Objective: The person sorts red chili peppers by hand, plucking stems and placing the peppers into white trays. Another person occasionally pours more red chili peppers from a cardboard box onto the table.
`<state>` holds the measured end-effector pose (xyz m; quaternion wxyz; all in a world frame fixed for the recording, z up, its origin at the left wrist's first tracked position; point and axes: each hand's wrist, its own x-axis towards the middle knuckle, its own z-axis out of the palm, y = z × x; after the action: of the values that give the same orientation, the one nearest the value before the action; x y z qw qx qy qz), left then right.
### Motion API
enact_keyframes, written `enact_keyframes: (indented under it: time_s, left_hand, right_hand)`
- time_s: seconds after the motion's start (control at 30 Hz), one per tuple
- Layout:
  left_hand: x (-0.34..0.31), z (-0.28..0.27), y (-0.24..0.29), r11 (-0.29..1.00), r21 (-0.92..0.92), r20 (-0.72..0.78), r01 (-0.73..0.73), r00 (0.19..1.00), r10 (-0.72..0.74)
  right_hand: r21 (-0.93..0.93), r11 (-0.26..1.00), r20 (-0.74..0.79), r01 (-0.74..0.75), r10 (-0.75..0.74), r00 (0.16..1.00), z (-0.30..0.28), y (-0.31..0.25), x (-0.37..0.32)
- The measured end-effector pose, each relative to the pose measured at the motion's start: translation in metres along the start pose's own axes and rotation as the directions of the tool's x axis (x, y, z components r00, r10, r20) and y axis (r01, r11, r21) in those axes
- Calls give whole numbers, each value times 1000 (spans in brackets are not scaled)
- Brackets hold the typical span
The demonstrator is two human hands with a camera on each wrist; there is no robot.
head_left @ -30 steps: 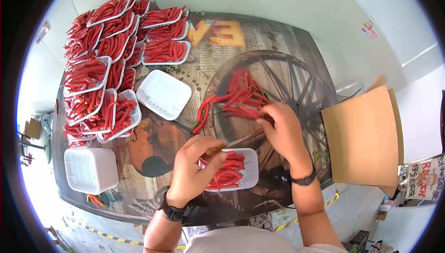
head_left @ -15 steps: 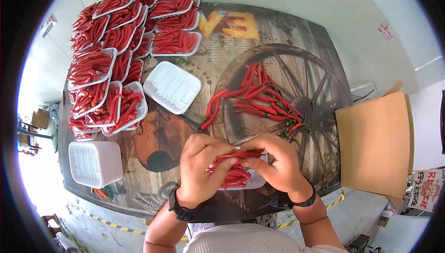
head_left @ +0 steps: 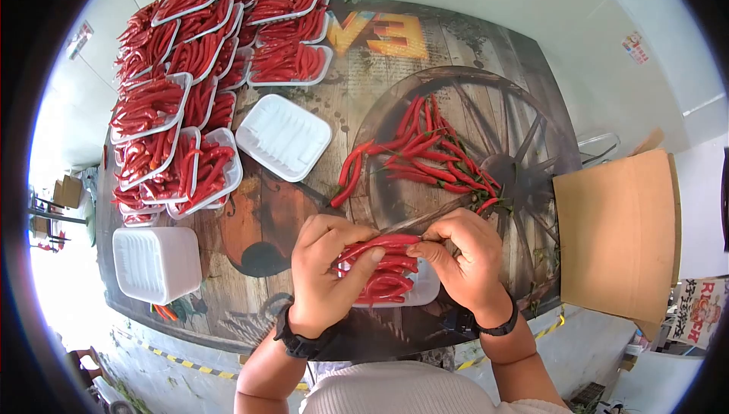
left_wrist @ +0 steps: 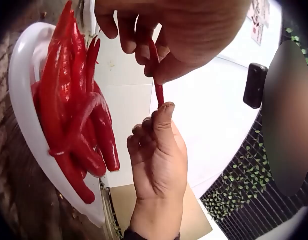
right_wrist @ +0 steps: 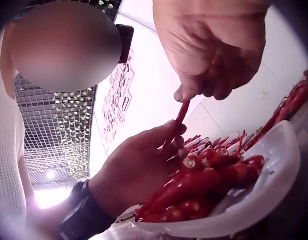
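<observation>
Red chili [head_left: 398,239], one, pinched by two hands [head_left: 326,273] [head_left: 467,266] above one white tray [head_left: 430,286].

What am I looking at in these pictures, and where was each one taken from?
There is no robot here, only a person's bare left hand and right hand. The wide, round-edged picture comes from a camera on the person's head, looking down. The two close-ups come from cameras worn on the wrists, one for each hand.

On the printed table you can see loose red chillies, filled trays, an empty white tray and a stack of white trays.

Between them, the hands pinch one red chilli, one towards each end, above a tray holding more chillies.
</observation>
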<state>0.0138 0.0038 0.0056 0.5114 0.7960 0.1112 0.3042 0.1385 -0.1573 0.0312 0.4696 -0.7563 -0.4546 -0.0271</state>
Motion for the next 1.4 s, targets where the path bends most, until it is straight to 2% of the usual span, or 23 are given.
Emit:
enact_keyframes:
  time_s: [0.13,0.2,0.23,0.3,0.37,0.43,0.47,0.5,0.53,0.57,0.63,0.7,0.73,0.77,0.8,0.83,0.87,0.9,0.93,0.97,1.03,1.17,1.4]
  left_hand:
    - [0,-4,-3,1000,-11,42,12,999,-11]
    - [0,-5,-3,994,-88,96,60,994,-52]
    - [0,-5,-3,994,-92,96,60,994,-51]
    - [1,-5,-4,989,-120,67,85,995,-77]
    - [1,-9,-6,980,-155,63,122,992,-113]
    - [4,-13,-6,972,-180,73,154,987,-143]
    - [4,-13,-5,983,-139,127,122,986,-105]
    - [4,-13,-3,991,-102,179,90,981,-71]
    - [6,-13,1,998,-45,224,39,974,-28]
    - [4,-11,2,998,-51,220,41,975,-29]
    - [4,-8,2,992,76,260,-104,962,81]
    - [3,-7,-1,990,90,284,-112,955,82]
    - [2,-8,-1,984,142,313,-112,948,63]
    - [2,-7,-2,976,189,337,-111,941,41]
    - [1,-7,-1,978,178,341,-110,939,43]
    - [2,-9,1,975,191,344,-114,938,42]
    - [4,-9,3,970,208,343,-123,938,45]
    - [4,-8,3,970,205,340,-131,939,55]
    - [3,-8,4,971,206,337,-123,940,48]
    - [3,-7,3,972,207,333,-112,942,38]
    - [5,-6,-1,976,183,341,-116,939,47]
    - [3,-5,-2,987,151,334,-55,942,1]
    - [3,-5,-2,992,110,274,-62,961,30]
  right_hand:
    - [70,997,79,15,-21,997,-7,0,1]
    - [273,950,190,-148,98,977,-11,1,0]
    - [269,951,190,-149,99,977,-14,2,0]
    - [561,775,301,-292,138,944,-19,6,-1]
    - [587,752,315,-301,130,940,-26,10,-1]
    - [577,677,382,-457,271,883,-40,9,0]
    - [558,650,425,-516,309,850,-53,6,3]
    - [637,641,385,-428,217,897,-64,14,-3]
    - [913,360,268,-192,-175,947,-61,36,-8]
    - [998,-58,-8,-22,-473,881,-59,55,-9]
    - [945,-198,61,-261,-676,734,-80,33,7]
    - [956,-161,80,-245,-660,747,-77,38,6]
    - [976,-77,153,-203,-413,898,-70,46,-2]
    - [982,17,189,-188,-125,974,-66,50,-8]
    - [881,367,268,-299,135,954,-68,50,-4]
    - [640,624,236,-448,396,887,-68,50,1]
    - [448,776,118,-443,440,890,-56,53,1]
    - [225,874,-9,-431,445,896,-40,56,3]
    - [-54,930,-91,-364,358,929,-33,52,6]
    - [-207,929,-84,-307,296,951,-29,59,5]
    - [-402,905,-50,-137,128,990,-22,64,8]
    - [-473,876,10,-91,109,994,-12,68,14]
    - [-554,830,71,-73,135,988,-18,53,10]
